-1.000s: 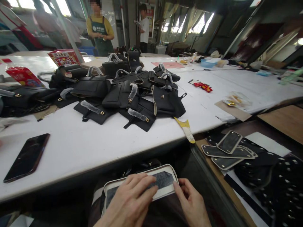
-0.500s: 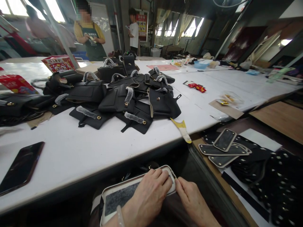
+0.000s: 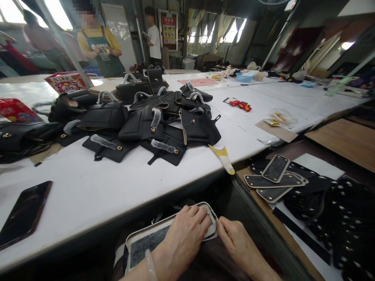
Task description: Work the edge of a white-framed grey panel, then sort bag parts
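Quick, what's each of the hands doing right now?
Left hand: fingers bent over the right end of the pale-rimmed piece; whether it grips can't be told.
Right hand: closed, pinching the piece's right edge.

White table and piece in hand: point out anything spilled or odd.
A yellow scrap lies at the edge of the white table, like a stray offcut. A red packet near the black bags seems out of place. No spill shows. The pale-rimmed piece shows no plain damage, though the left hand covers part.
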A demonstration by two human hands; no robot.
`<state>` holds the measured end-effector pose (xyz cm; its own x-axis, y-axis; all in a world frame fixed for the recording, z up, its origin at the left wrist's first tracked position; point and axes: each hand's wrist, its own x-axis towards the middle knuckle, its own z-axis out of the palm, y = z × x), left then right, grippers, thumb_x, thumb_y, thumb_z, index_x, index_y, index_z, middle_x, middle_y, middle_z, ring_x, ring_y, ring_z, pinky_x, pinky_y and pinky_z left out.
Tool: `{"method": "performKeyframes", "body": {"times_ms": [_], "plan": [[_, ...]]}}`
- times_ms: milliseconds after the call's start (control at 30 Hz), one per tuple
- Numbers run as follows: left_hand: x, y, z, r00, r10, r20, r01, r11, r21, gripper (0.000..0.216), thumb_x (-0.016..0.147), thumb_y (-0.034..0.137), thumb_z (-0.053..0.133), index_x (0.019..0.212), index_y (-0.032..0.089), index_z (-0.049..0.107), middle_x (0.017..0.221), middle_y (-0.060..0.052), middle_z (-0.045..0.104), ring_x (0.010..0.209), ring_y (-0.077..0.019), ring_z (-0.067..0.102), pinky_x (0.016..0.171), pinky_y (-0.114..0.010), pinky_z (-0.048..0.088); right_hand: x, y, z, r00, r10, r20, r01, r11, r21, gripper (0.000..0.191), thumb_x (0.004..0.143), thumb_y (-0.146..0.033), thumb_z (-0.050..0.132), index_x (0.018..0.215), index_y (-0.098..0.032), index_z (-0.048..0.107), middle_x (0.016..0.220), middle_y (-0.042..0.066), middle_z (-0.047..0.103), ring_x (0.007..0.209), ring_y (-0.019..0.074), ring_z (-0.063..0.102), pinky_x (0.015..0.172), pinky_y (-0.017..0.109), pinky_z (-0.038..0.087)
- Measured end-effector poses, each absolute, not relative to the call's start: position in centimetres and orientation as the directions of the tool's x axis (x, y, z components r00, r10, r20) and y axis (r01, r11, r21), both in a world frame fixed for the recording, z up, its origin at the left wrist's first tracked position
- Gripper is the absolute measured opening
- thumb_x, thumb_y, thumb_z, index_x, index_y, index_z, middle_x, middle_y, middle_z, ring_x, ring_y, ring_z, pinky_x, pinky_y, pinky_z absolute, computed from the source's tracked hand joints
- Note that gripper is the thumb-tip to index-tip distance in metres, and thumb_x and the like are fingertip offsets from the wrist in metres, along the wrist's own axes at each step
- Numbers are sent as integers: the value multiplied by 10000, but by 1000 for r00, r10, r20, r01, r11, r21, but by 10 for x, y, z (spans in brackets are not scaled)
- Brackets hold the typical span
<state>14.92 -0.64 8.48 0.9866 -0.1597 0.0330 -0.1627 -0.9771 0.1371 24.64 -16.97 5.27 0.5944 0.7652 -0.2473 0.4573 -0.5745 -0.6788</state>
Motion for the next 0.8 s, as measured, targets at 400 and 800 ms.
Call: {"method": "performKeyframes", "body": {"times_ms": [400,800], "plan": [[155,2,85,994,-109,9,-107,-954,281,156,933,275,604,1071,234,546,1141,14,628,965,-204,580,783,-357,435,246,-169,59,568,777,-271,482,-581,-656,368,985,-379,252,707,-236,448,710,49,621,658,195,564,622,333,281],[148,22,96,977,-215,-9,-191,-887,420,256,966,268,524,1219,290,557,1266,31,607,1052,-185,588,895,-327,428,240,-171,44,667,676,-314,181,-555,-812,487,936,-597,323,632,-225,405,590,-39,426,578,133,411,544,273,325]]}}
